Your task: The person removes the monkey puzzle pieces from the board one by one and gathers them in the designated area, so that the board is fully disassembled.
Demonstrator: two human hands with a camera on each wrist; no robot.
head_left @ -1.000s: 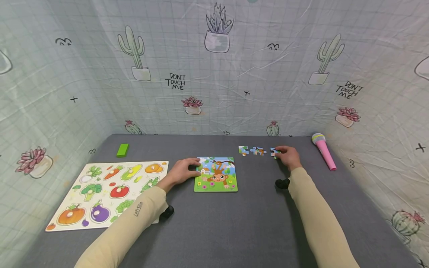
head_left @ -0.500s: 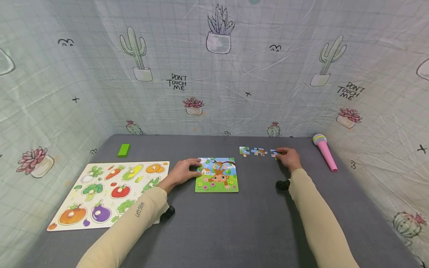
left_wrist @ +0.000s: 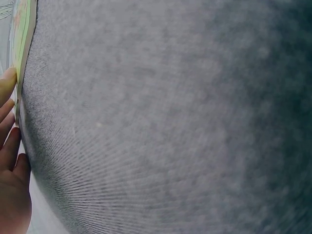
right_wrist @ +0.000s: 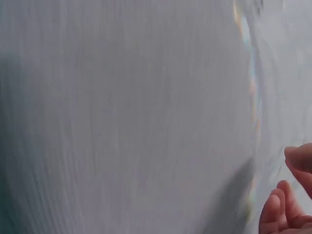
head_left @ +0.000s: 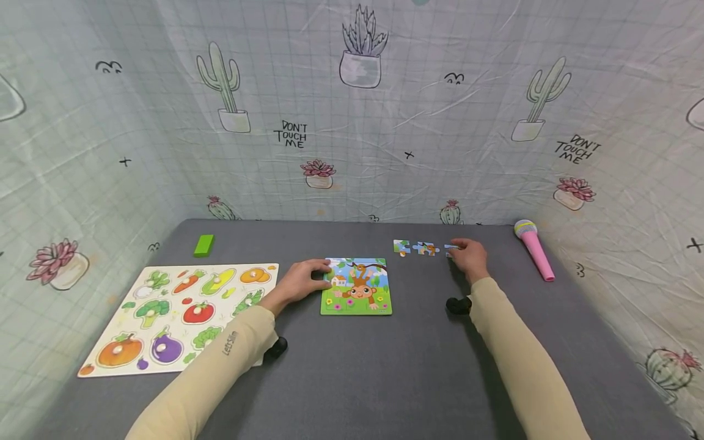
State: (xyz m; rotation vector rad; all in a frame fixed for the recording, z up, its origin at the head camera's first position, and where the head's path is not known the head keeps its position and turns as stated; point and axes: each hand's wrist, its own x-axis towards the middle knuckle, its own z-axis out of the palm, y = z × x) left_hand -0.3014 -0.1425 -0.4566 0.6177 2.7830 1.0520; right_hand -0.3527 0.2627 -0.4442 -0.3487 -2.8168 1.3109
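In the head view, my left hand [head_left: 299, 281] rests at the left edge of a square monkey jigsaw puzzle [head_left: 360, 296], thumb and fingertips spread along that edge. The left wrist view shows the thumb [left_wrist: 7, 87] against the puzzle's edge [left_wrist: 23, 44]. At the back right, my right hand [head_left: 471, 258] hovers by a small jigsaw piece [head_left: 450, 250], partly covering it. The right wrist view has its thumb and fingers [right_wrist: 273, 209] apart, with nothing visible between them. Two more pieces lie left of it: a middle piece [head_left: 425, 249] and a leftmost piece [head_left: 401, 247].
A vegetable peg board [head_left: 181, 330] lies at the left, partly under my left sleeve. Behind it is a green block [head_left: 204, 245]. A pink toy microphone [head_left: 535, 252] lies at the far right. A patterned curtain [head_left: 407, 122] encloses the grey table [head_left: 385, 379].
My right hand has moved slightly left and away from the rightmost piece, which stays in about the same spot. The left hand remains at the puzzle's edge.
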